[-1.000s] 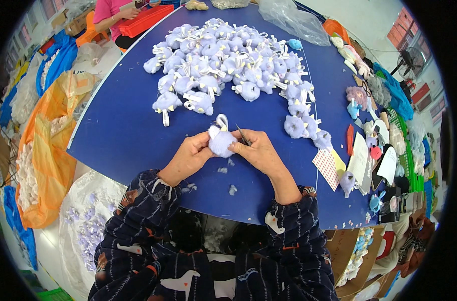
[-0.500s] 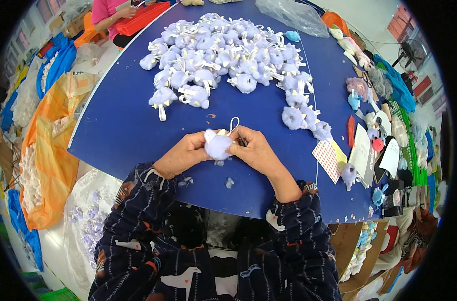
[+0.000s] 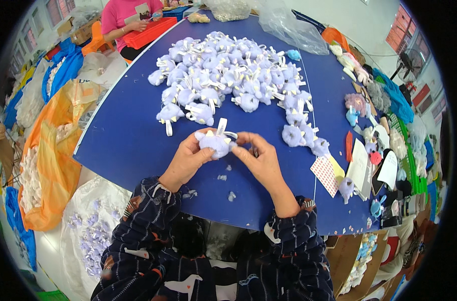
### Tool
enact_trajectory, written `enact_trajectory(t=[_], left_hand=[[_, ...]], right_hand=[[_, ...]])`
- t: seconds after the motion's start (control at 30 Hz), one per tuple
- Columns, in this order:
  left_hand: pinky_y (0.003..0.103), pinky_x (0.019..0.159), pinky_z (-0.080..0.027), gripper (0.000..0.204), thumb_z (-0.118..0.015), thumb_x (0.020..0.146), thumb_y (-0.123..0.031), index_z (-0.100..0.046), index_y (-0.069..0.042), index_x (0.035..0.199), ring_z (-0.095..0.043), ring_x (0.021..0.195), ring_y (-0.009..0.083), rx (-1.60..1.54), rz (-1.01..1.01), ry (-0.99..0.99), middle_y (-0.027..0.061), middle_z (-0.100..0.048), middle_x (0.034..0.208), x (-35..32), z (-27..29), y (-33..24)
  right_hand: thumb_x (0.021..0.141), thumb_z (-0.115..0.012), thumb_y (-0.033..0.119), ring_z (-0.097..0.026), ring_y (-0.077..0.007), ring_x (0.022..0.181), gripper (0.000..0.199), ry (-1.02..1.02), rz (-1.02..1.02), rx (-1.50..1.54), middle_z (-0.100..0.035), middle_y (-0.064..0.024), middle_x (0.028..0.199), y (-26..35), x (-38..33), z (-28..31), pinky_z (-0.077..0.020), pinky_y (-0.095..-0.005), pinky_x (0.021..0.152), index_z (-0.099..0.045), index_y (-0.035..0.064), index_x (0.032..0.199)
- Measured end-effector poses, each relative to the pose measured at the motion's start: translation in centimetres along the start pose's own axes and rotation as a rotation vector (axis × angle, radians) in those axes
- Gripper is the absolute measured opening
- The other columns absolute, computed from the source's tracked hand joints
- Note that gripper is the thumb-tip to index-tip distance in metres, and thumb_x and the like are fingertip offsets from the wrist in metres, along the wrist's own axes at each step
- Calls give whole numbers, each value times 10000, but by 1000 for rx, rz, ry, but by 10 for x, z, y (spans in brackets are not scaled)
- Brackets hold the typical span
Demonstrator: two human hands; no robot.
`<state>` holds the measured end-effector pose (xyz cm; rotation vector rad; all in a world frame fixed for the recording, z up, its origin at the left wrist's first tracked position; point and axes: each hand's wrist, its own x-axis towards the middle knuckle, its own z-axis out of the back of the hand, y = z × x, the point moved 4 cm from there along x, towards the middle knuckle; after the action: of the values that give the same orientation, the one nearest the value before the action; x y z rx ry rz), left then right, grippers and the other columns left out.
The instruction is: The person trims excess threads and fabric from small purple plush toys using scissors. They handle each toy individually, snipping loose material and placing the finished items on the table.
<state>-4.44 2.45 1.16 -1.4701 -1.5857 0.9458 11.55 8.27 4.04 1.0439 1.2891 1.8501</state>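
Note:
A small lilac plush toy [image 3: 214,144] with pale yellow horn-like points and a white ribbon tag is held above the near part of the table. My left hand [image 3: 185,159] is closed around its left side, thumb on the front. At the toy's right edge, the thumb and forefinger of my right hand [image 3: 261,159] come together by a tuft of fluff and the white loop. A small dark tool [image 3: 254,150] shows within my right hand; its kind is mostly hidden. Bits of lilac fluff [image 3: 222,177] lie on the blue table [image 3: 133,145] below.
A large pile of similar plush toys [image 3: 223,70] covers the table's far middle. To the right lie a sticker sheet [image 3: 324,175], a red tool [image 3: 349,145] and papers [image 3: 358,163]. Bags [image 3: 52,150] stand on the left. Farther off, a person [image 3: 130,20] sits by a red tray [image 3: 150,32].
The toy has turned, and its ribbon tag now stands up. My right hand has shifted slightly right, to the toy's edge. The whole view has moved a little.

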Motion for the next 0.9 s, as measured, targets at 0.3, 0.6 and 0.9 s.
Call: enact_trajectory(t=[0.3, 0.6, 0.9], left_hand=[[287, 790, -496, 404, -536, 852, -59, -393, -9, 1227, -577, 937, 178, 133, -3, -8, 105, -546, 1082, 0, -1, 0], [216, 474, -367, 583, -385, 866, -552, -420, -114, 1251, -514, 543, 105, -721, -321, 537, 23, -538, 701, -24, 6, -44], [333, 761, -433, 577, -408, 838, -596, -608, -69, 963, -462, 717, 170, -1017, -248, 249, 26, -551, 810, -8, 44, -34]], right_hand=[[780, -640, 127, -492, -85, 575, 160, -10, -17, -178, -560, -57, 661, 0, -6, -14, -403, -236, 537, -598, -7, 857], [833, -599, 162, -452, -28, 553, 180, 114, -199, 352, -579, -18, 717, 0, -4, -17, -349, -169, 494, -591, -15, 861], [744, -665, 172, -581, -260, 646, 241, -111, 425, -550, -558, -85, 825, 7, 51, -72, -463, -330, 559, -583, 53, 937]])
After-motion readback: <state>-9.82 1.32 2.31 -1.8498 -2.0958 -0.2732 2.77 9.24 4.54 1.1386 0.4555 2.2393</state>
